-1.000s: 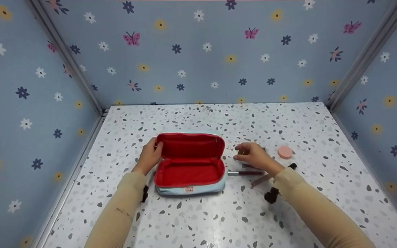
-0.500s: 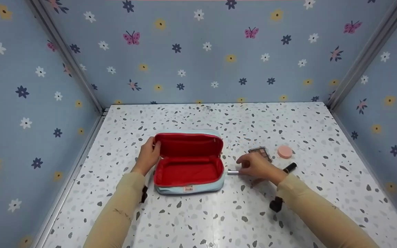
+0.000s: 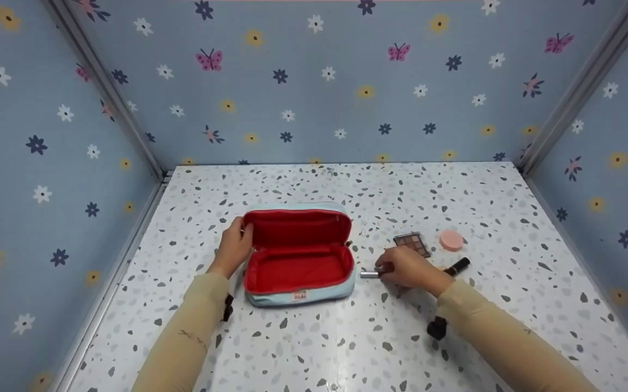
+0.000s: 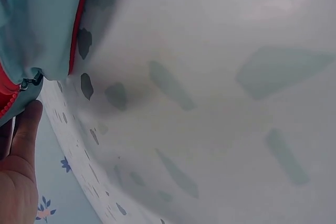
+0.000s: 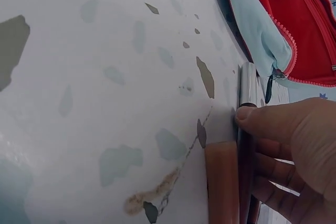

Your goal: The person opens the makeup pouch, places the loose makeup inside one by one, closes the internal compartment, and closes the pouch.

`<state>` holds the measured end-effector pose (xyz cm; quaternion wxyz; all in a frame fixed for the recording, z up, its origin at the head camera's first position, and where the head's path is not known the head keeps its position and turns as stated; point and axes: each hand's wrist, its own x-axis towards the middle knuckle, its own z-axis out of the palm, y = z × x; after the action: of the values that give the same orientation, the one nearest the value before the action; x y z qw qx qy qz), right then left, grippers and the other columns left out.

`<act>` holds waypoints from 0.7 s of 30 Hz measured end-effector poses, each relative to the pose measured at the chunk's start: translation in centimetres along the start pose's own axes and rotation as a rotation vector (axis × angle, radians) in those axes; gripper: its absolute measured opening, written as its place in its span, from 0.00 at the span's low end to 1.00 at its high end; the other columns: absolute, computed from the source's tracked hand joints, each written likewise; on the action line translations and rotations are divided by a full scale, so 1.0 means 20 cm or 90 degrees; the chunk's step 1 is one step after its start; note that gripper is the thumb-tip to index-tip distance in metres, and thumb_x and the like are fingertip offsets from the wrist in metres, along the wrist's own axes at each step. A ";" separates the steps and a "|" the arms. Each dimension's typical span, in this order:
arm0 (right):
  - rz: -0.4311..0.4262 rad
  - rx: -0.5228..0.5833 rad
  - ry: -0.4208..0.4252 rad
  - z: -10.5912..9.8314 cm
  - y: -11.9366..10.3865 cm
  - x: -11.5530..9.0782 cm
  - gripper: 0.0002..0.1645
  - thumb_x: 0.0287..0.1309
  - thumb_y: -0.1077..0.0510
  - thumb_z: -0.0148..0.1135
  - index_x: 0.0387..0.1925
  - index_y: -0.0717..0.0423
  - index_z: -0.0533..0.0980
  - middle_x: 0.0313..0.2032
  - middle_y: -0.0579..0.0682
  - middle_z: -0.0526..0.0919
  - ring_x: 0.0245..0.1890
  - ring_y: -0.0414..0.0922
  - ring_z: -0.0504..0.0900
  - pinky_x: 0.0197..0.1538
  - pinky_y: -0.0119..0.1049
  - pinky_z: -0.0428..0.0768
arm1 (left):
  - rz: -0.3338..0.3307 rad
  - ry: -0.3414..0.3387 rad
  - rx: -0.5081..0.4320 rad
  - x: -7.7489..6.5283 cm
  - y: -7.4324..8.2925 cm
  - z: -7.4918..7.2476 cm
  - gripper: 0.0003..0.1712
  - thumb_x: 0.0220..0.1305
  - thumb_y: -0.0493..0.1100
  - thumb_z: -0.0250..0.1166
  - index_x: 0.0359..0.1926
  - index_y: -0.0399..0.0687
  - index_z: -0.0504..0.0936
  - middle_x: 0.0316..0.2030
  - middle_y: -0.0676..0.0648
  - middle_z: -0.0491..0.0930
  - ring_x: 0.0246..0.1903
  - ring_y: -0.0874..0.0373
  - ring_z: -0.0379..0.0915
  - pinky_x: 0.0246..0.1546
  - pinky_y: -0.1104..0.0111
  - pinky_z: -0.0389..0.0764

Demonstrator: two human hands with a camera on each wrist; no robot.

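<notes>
A light blue zip pouch point(image 3: 319, 295) with a red lining lies unzipped, its lid raised. My left hand point(image 3: 233, 246) grips the left edge of that lid, thumb on the inner side. In the left wrist view, the thumb and part of the hand point(image 4: 20, 166) show at the pouch's zip edge. Just right of the pouch, my right hand point(image 3: 409, 267) pinches a slim lip gloss tube point(image 5: 248, 85) with a silver cap and dark red body. The tube lies along the tabletop, cap toward the pouch. A peach-brown tube point(image 5: 221, 182) lies close beside it, mostly hidden by my hand in the head view.
Behind my right hand lies an eyeshadow palette point(image 3: 412, 243), and a round pink case point(image 3: 451, 240) sits farther right. A black-capped stick point(image 3: 459, 265) pokes out past my wrist. Flower-patterned walls point(image 3: 314, 81) enclose the speckled table point(image 3: 292, 348).
My right hand has come down and toward me from near the palette onto the lip gloss tube, uncovering the palette. My left hand stays on the lid, which has shifted slightly left.
</notes>
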<state>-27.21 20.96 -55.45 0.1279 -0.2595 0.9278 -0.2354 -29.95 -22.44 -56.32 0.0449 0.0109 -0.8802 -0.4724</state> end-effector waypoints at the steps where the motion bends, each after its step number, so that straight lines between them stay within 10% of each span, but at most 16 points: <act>1: -0.005 -0.007 -0.001 0.00 0.00 0.00 0.13 0.57 0.65 0.79 0.45 0.57 0.89 0.37 0.49 0.91 0.32 0.37 0.83 0.42 0.37 0.87 | 0.000 -0.001 0.000 0.00 0.00 0.00 0.19 0.88 0.46 0.46 0.60 0.36 0.76 0.54 0.33 0.84 0.54 0.43 0.82 0.58 0.53 0.83; 21: -0.029 0.026 0.017 -0.05 0.00 -0.01 0.08 0.61 0.66 0.74 0.42 0.55 0.91 0.36 0.48 0.92 0.32 0.40 0.84 0.40 0.39 0.86 | 0.016 0.002 -0.003 0.00 -0.01 0.01 0.17 0.87 0.43 0.48 0.59 0.36 0.77 0.50 0.34 0.85 0.49 0.44 0.83 0.51 0.58 0.84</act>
<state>-27.49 21.41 -54.62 0.1151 -0.2746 0.9184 -0.2605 -29.99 -22.43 -56.63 0.0522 0.0003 -0.8790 -0.4740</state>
